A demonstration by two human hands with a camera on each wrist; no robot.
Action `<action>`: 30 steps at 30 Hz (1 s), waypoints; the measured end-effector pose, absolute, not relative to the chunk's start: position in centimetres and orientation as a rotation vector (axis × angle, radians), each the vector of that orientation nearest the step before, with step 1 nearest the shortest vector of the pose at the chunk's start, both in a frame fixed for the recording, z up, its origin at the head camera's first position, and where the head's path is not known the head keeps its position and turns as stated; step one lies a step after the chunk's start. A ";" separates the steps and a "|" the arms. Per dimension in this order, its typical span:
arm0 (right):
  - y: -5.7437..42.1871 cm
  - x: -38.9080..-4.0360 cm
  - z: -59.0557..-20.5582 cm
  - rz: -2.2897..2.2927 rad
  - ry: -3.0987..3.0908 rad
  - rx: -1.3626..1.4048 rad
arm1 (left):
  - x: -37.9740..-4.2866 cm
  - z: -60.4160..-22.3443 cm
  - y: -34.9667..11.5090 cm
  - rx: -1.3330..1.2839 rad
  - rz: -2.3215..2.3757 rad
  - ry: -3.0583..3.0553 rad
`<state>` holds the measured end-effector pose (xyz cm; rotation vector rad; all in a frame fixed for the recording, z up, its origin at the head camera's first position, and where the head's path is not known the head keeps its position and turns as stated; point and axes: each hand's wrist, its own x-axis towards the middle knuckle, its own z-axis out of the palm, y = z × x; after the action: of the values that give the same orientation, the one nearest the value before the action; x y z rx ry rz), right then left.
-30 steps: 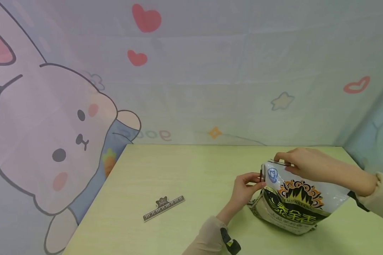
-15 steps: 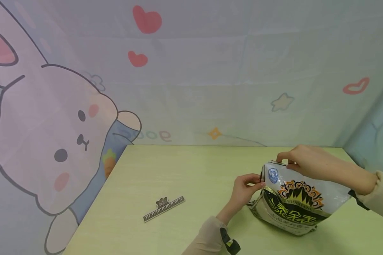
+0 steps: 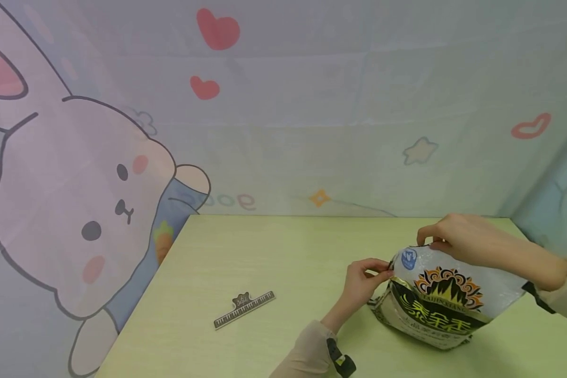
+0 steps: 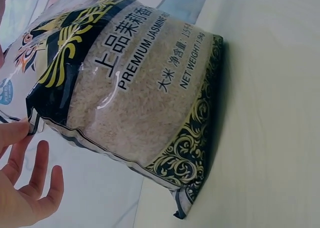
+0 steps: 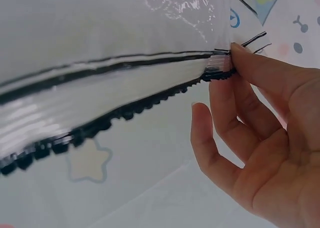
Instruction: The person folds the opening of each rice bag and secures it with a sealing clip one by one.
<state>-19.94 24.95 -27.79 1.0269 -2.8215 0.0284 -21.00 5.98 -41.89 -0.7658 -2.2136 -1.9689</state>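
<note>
A plastic bag of jasmine rice stands tilted on the right part of the table, its rice visible through the clear lower panel. My left hand pinches the bag's left side edge between thumb and fingertips; in the left wrist view that hand has its other fingers spread loosely. At the top, my right hand pinches the bag's upper edge. The right wrist view shows thumb and finger of this hand gripping the end of the dark-lined, jagged top strip.
On the left-middle of the pale yellow-green table lies a flat clip with a piano-key pattern. Behind the table hangs a cloth backdrop printed with a rabbit, hearts and stars.
My right hand has shifted slightly right along the bag's top edge. The top left corner has bent over and slopes toward the right. My left hand keeps its pinch, nearly still.
</note>
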 end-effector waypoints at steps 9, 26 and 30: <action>25.8 -20.7 -27.7 0.031 -2.775 1.068 | -21.2 -41.6 5.8 -0.872 -1.826 -2.205; 26.0 -21.3 -28.1 0.074 -2.775 1.146 | -21.5 -42.3 6.1 -0.816 -1.766 -2.175; 26.1 -21.4 -28.3 0.053 -2.765 1.169 | -22.3 -43.6 6.3 -0.810 -1.716 -2.180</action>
<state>-21.37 26.08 -28.30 1.1688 -2.7650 0.0533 -22.27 6.33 -43.64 -0.8098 -2.1798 -1.7157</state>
